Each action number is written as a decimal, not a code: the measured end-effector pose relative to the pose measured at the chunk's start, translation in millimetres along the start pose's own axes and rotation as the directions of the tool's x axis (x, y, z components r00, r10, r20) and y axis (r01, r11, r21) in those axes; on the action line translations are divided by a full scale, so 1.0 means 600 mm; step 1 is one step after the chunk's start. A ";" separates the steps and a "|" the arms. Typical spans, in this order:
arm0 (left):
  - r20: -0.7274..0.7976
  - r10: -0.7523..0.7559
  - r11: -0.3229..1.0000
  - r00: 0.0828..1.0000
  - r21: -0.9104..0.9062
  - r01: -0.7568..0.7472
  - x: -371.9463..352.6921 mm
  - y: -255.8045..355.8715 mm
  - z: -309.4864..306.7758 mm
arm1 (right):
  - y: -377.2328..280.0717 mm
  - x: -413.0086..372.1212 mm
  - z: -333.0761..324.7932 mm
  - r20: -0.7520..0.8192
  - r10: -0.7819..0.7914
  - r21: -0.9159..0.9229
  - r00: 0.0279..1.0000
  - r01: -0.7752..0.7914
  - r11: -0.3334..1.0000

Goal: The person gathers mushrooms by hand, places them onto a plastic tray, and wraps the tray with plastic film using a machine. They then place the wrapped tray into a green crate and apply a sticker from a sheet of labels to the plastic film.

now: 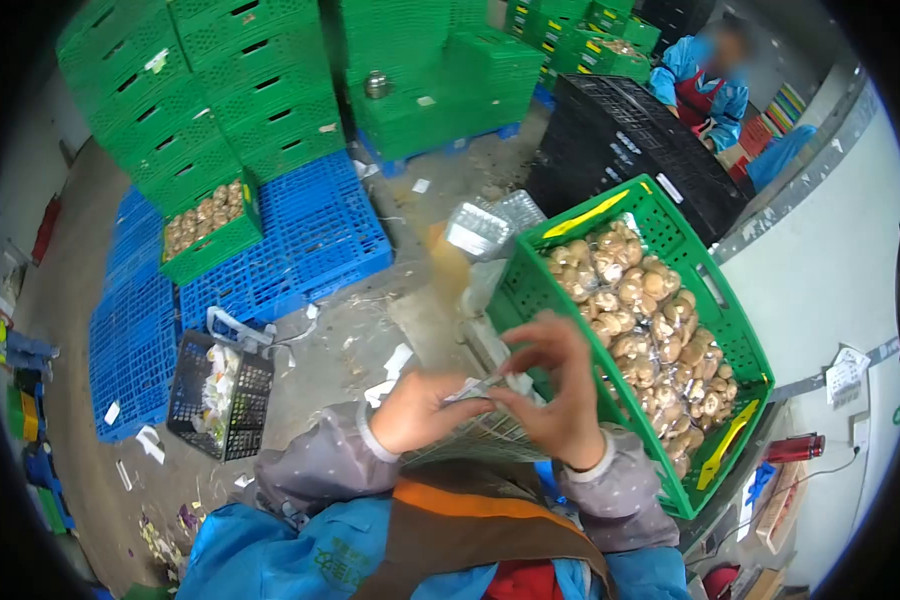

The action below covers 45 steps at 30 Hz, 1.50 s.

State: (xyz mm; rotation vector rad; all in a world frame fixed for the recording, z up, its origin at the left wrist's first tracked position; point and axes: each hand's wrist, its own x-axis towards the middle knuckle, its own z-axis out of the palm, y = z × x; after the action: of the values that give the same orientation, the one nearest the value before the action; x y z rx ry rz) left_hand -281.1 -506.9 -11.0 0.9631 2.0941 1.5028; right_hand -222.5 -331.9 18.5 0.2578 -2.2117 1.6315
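Observation:
In front of my body, my left hand (417, 412) pinches a small, thin, pale strip (478, 386) between thumb and fingers. The right hand (558, 385) is slightly blurred; its thumb and index finger meet the strip's other end while the other fingers curl above. What the strip is made of is too small to tell. Right beside my right hand stands a green crate (642, 215), tilted in view. Brown mushrooms (638, 292) in clear plastic packs fill it.
Clear plastic trays (478, 232) sit beyond my hands. A black crate (192, 385) with scraps stands on the littered floor at left, near blue pallets (310, 225) and stacked green crates (270, 90). A co-worker (705, 85) is behind black crates (630, 145).

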 end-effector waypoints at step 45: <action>0.329 0.099 0.988 0.939 0.076 -0.131 0.345 0.046 -0.068 | 0.275 -0.068 -0.373 -0.608 0.452 -0.229 0.653 -0.689 0.687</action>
State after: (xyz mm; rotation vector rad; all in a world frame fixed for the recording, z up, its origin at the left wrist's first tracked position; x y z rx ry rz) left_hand -442.4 -379.7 45.2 1.2937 1.9132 1.2039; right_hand -202.8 -71.6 -86.1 -1.0286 -2.2415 1.1660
